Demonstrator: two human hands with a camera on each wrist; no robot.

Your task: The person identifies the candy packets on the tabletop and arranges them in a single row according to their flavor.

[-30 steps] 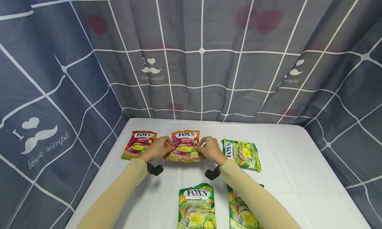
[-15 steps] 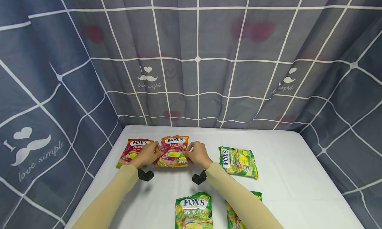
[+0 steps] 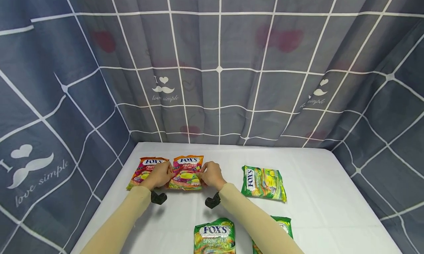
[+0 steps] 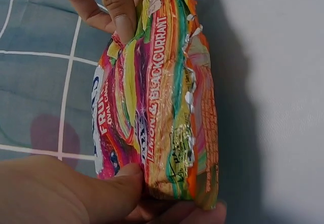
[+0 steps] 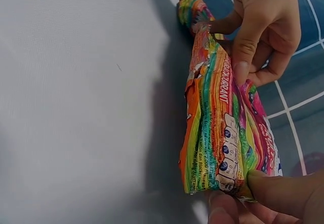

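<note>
Both hands pinch the sides of an orange and magenta Fox's Fruits candy bag (image 3: 186, 172), label facing up. At its left edge is my left hand (image 3: 160, 175), thumb on the front and fingertips behind in the left wrist view, where the candy bag (image 4: 152, 102) shows its crinkled lower side. My right hand (image 3: 212, 175) grips the opposite edge the same way, thumb on top of the bag (image 5: 223, 127) in the right wrist view. Just left lies a second Fruits candy bag (image 3: 142, 170), partly covered by my left hand.
A green Spring Tea candy bag (image 3: 264, 183) lies sideways on the right of the white table (image 3: 311, 195). Another Spring Tea bag (image 3: 214, 237) lies at the front, and one more (image 3: 284, 224) is partly under my right forearm. A grey checked curtain (image 3: 238, 81) stands behind the table.
Both hands have moved left with the held Fruits candy bag, bringing it close beside the other Fruits bag. The head view has tilted up slightly; the green bags appear lower.
</note>
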